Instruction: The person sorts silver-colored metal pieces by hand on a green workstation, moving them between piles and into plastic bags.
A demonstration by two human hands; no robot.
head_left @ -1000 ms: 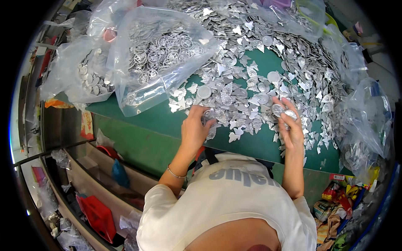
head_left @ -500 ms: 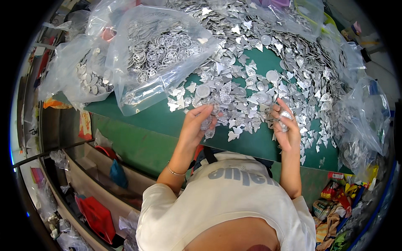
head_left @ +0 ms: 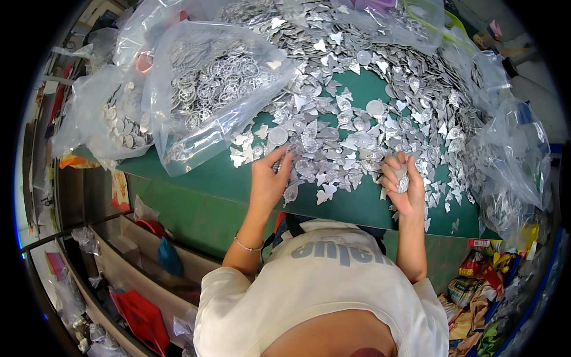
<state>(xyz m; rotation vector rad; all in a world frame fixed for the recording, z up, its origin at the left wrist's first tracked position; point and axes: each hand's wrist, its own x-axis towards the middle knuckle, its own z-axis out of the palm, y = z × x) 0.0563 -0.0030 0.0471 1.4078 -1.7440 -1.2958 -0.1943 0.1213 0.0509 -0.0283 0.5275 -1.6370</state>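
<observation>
Flat silvery metal pieces (head_left: 309, 134), some round and some leaf- or butterfly-shaped, lie heaped over the green table (head_left: 205, 178). My left hand (head_left: 269, 181) is at the near left edge of the loose pieces, thumb and fingers drawn together. A bit of silver shows between its fingers, its shape mostly hidden. Just beyond the fingertips lies a round metal disc (head_left: 278, 136). My right hand (head_left: 407, 191), palm turned up, has its fingers curled round a few round metal pieces (head_left: 402, 178) at the near right of the pile.
A clear plastic bag (head_left: 199, 152) of openwork metal rings stands at left, beside a smaller bag (head_left: 128, 134) of discs. More clear plastic (head_left: 514, 154) lies along the right edge. Open drawers (head_left: 143, 253) with a red container (head_left: 143, 321) are at lower left; colourful packets (head_left: 476, 279) sit lower right.
My left hand has shifted slightly left, its fingers closing in, and fewer pieces show in it. The fingers of my right hand have curled further over the round pieces. The view has shifted a little.
</observation>
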